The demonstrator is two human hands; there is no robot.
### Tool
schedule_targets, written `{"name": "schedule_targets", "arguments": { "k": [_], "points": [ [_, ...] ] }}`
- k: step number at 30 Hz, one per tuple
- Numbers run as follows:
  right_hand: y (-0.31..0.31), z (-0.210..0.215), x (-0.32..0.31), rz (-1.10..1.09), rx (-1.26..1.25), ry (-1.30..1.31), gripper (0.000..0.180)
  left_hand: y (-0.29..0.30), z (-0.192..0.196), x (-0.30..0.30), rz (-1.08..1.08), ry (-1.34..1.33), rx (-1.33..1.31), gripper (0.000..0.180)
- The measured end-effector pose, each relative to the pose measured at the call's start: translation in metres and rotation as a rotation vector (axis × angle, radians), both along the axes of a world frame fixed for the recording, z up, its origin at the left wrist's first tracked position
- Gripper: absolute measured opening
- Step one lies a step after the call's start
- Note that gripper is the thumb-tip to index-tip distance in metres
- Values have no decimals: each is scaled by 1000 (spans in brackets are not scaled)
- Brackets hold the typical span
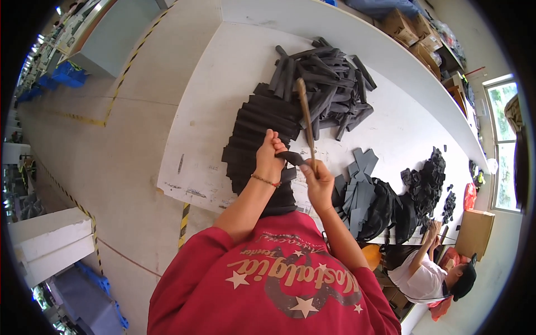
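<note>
My left hand (pixel 269 159) is closed on one end of a short black fabric-like strip (pixel 293 158). The strip's other end meets my right hand (pixel 318 181), whose fingers are wrapped round a long thin brown stick (pixel 305 111), apparently wooden. From my right fist the stick points away over the table. Under and beside my left hand, a row of overlapping black strips (pixel 254 125) lies on the white table. Beyond it, a loose heap of black rolled tubes (pixel 326 84) is piled up. Whether the strip is hollow cannot be made out.
Flat dark grey pieces (pixel 360 192) and heaps of small black pieces (pixel 427 181) lie to the right on the white table (pixel 195 111). A low white wall (pixel 368 33) borders its far side. At the right, a co-worker (pixel 427 276) in a white shirt works near a cardboard box (pixel 474 234).
</note>
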State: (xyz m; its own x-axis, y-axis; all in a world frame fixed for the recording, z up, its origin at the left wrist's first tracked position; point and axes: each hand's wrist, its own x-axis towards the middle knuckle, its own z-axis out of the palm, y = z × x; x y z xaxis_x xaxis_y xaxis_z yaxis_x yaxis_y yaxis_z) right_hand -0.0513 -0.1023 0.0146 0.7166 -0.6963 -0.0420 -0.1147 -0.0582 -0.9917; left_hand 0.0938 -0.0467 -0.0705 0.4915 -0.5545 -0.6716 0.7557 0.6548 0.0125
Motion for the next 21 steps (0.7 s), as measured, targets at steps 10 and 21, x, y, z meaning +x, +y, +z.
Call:
{"name": "schedule_targets", "arguments": {
  "k": [10, 21],
  "points": [
    [-70, 22, 32, 65, -353, 71, 20, 6, 67, -13, -1092, -1233, 131, 31],
    [-211, 91, 97, -276, -222, -33, 25, 48, -2, -75, -732, -1630, 838, 16]
  ]
}}
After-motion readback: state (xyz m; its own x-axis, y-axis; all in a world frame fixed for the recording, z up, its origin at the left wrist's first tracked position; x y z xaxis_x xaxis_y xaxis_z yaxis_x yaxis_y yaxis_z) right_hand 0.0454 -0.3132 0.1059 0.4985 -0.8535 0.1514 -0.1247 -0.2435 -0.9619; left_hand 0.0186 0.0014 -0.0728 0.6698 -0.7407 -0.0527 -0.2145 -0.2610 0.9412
